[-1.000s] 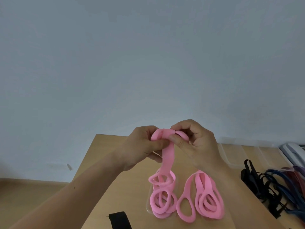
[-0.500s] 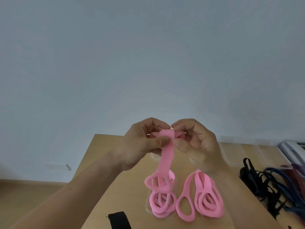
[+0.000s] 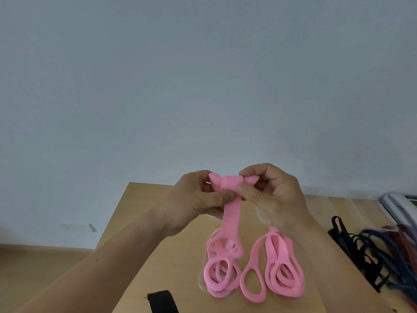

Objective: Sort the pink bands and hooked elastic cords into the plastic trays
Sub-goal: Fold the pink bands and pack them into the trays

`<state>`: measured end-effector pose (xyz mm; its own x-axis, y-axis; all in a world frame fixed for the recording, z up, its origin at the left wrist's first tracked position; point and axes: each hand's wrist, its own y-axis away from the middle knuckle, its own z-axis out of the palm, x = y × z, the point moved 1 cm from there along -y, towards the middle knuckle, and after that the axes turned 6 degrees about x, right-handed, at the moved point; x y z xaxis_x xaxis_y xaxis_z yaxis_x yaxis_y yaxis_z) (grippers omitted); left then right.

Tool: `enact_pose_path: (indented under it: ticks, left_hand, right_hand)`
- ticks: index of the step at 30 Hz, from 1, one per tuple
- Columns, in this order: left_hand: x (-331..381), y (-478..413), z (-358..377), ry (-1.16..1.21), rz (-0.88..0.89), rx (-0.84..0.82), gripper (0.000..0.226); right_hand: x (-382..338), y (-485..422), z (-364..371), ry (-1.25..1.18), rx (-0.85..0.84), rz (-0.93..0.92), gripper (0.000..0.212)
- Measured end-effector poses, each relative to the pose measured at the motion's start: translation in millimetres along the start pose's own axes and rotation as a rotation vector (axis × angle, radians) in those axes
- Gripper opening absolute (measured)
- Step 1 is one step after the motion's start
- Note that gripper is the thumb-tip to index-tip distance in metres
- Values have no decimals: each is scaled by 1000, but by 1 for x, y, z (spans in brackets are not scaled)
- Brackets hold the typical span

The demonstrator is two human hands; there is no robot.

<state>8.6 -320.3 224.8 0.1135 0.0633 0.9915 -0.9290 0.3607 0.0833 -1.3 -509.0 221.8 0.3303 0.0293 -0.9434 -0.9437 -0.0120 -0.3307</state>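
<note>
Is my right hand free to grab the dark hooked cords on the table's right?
Probably not yet: the right hand and left hand both pinch the pink band. The hooked cords lie uncovered to its right, so letting go should do.

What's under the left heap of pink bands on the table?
A clear plastic tray: only its rim shows beside the heap; its floor is covered.

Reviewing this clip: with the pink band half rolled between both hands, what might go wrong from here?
The rolled pink band is pinched only by the left hand and right hand; it may spring open. Its hanging tail reaches the pile of pink bands below, so rolling it up could snag and drag loops along.
</note>
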Motion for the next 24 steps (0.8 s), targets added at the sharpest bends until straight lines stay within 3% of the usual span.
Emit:
enact_pose_path:
  ticks: [8,13,17,19,24]
  left_hand:
    - [7,0,-2,47,-60,-95,29]
    - [6,-1,-1,87,-57,-33,35]
    - [2,-3,-1,70,29,5,32]
    - [2,-2,0,20,85,10,34]
    - [-3,0,4,-87,153,96,45]
  right_hand:
    - [4,1,-4,109,-114,-135,28]
    - [5,3,-4,139,-121,-147,29]
    - [-1,4,-7,13,-52,42,24]
    - [-3,1,-6,79,-8,118,28]
    - [-5,5,0,170,-35,100,27]
